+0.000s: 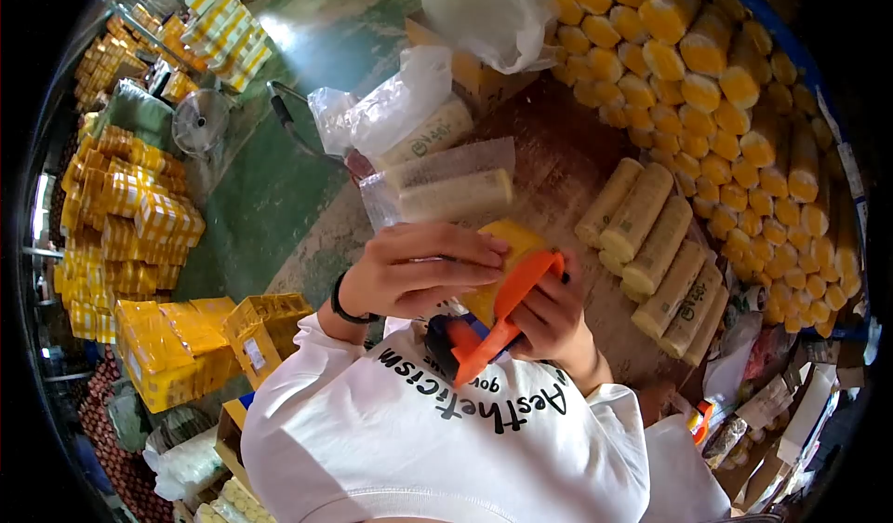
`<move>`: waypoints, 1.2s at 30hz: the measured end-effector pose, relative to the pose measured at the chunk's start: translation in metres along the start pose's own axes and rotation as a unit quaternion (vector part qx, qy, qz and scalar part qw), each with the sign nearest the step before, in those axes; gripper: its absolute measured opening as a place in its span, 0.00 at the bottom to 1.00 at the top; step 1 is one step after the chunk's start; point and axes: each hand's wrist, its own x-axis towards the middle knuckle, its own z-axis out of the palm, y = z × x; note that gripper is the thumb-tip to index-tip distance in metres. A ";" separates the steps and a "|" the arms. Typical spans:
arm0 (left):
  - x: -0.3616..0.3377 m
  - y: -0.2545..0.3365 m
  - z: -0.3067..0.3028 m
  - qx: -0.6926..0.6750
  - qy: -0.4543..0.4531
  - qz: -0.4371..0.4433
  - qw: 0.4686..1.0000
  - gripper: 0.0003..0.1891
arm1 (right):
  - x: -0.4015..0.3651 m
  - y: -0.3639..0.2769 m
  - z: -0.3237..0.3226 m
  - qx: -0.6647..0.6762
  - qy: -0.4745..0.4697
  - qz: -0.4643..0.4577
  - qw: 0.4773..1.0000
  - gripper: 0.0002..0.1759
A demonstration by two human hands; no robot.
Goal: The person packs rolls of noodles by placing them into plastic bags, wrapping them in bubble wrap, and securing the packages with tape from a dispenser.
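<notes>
In front of my chest is an orange tape dispenser (pixel 514 292) with dark parts at its lower end. My right hand (pixel 551 318) grips it from the right side, fingers wrapped around its frame. A wide roll of yellow packing tape (pixel 510 242) sits against the dispenser. My left hand (pixel 423 270), with a black band at the wrist, has its fingers pressed together on the left side of the roll; the thumb is partly hidden. Just beyond my hands lies a pale wrapped cylinder (pixel 456 195) in a clear plastic bag (pixel 381 197).
Several pale wrapped cylinders (pixel 651 230) lie right of my hands on the brown surface. Behind them rises a tall stack of yellow-ended rolls (pixel 702 90). Yellow-taped boxes (pixel 172 346) stand at left. A translucent bag (pixel 488 11) and a fan (pixel 199 121) stand farther back.
</notes>
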 end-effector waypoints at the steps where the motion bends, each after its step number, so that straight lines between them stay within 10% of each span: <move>1: -0.001 0.000 -0.003 0.020 -0.011 0.009 1.000 0.12 | 0.000 0.000 0.000 0.001 -0.009 0.003 1.000 0.20; 13: 0.019 0.004 -0.029 0.251 -0.196 0.165 0.933 0.09 | 0.001 0.001 0.002 0.029 -0.060 0.000 0.998 0.23; 20: 0.002 -0.018 -0.044 0.031 -0.126 0.082 0.988 0.09 | -0.003 0.008 -0.004 0.037 -0.050 0.024 0.998 0.20; 36: 0.003 -0.019 -0.023 0.142 -0.111 0.078 0.980 0.13 | 0.003 0.008 0.004 0.050 -0.039 0.010 0.998 0.19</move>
